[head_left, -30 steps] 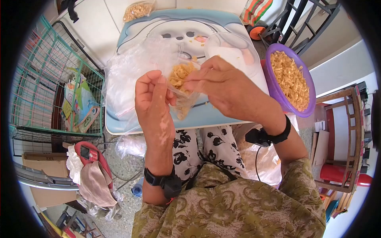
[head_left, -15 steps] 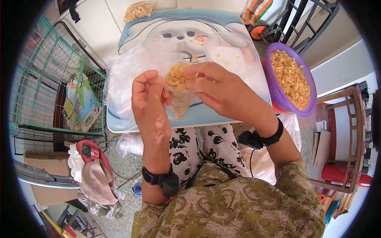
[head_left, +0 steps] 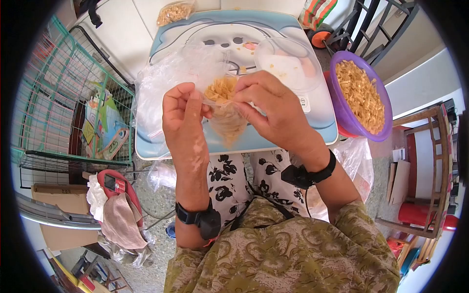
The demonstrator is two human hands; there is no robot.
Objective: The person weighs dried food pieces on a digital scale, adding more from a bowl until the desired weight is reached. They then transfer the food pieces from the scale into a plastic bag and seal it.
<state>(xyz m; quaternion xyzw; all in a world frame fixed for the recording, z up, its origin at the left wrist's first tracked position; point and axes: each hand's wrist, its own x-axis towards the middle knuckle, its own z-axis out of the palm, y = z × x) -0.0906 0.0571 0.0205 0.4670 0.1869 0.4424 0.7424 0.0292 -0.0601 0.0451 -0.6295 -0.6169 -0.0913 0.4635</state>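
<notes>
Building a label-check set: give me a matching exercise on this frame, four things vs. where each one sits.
Things:
1 small clear bag
2 purple bowl
3 filled bag
4 red phone

Places:
A beside the table at its right edge, full of snack pieces
B lower left, off the table, by a cloth
C pinched between left hand and right hand
D the table's far left corner

Pairs: 1-C, 2-A, 3-D, 4-B
</notes>
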